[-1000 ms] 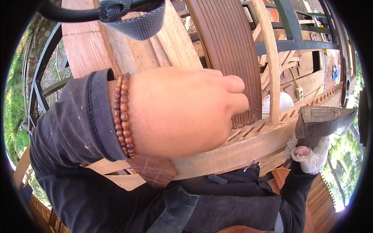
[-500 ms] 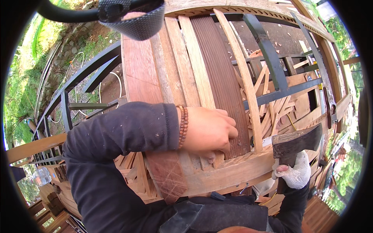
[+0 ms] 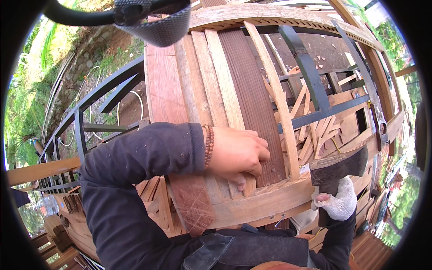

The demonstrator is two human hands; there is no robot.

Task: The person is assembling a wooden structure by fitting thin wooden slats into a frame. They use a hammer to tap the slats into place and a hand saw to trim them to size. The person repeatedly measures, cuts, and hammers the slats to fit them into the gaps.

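L hand [image 3: 238, 150] is bare, fingers curled and thumb tucked round the near end of a pale slat [image 3: 227, 99], which runs away from it; exact contact under the palm, can't tell. R hand [image 3: 337, 198], gloved w/ thumb tip poking out, is clenched on the axe [image 3: 339, 166], head up, flared edge turned away from L hand. Good hold, imo: firm pinch on the slat, knuckles low, thumb off the rail's lip, axe edge kept pointing outward, esp. w/ bare fingers opp. it.

Just right of L hand: dark grooved board [image 3: 254, 108], v. close to the knuckles, so not much finger room that side. Next over, a thin slat [image 3: 274, 99] stands btwn the two hands. Below L hand, the near rail [image 3: 265, 198]; left of it, a reddish board [image 3: 166, 85]. Farther right, offcuts [image 3: 317, 132] and a dark metal frame [image 3: 303, 63]. Far beyond, a notched rail [image 3: 270, 13].
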